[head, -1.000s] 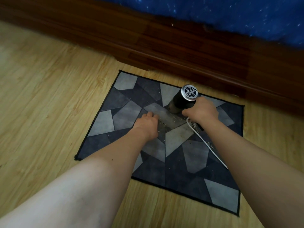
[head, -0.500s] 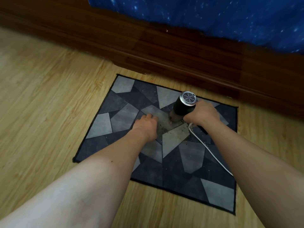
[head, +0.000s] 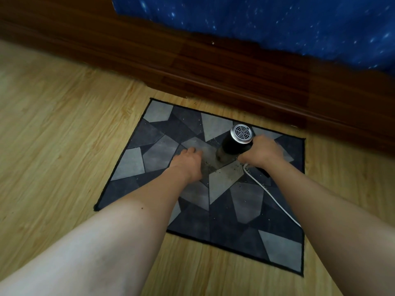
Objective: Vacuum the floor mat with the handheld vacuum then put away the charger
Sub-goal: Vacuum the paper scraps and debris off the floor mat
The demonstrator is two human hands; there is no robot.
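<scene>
Vacuum [head: 235, 144] edged nearer | right hand [head: 261, 153] grips it | left hand [head: 188, 162] presses mat [head: 245, 210]

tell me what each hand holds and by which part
The right hand grips the handheld vacuum by its handle, beside the black barrel. The left hand holds nothing; it rests on the floor mat.

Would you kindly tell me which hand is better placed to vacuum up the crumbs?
Right: the right hand grips the vacuum, nozzle down on the mat; the left hand only presses the mat.
</scene>
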